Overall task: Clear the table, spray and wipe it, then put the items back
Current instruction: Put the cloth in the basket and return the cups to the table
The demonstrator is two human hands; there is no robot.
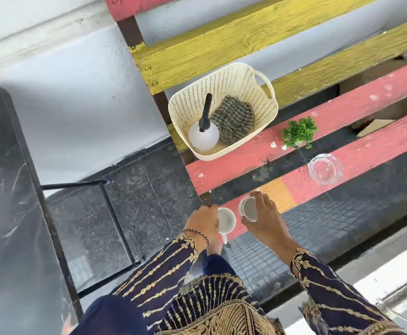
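Two white cups are at the near end of a red and yellow slatted bench (366,97). My left hand (203,224) grips one white cup (227,220) by its side. My right hand (267,220) holds the other white cup (248,209), fingers curled round its rim, over the nearest red slat. Farther along the bench stands a cream basket (265,93) holding a white spray bottle (203,136) with a black nozzle and a striped cloth (233,119). A small green plant (299,132) and a clear glass ashtray (325,168) sit on the red slats.
A dark glass-topped table (1,189) with a black metal frame (115,221) stands at the left. Dark tiled floor (149,180) lies between it and the bench. A white wall (64,81) runs behind both.
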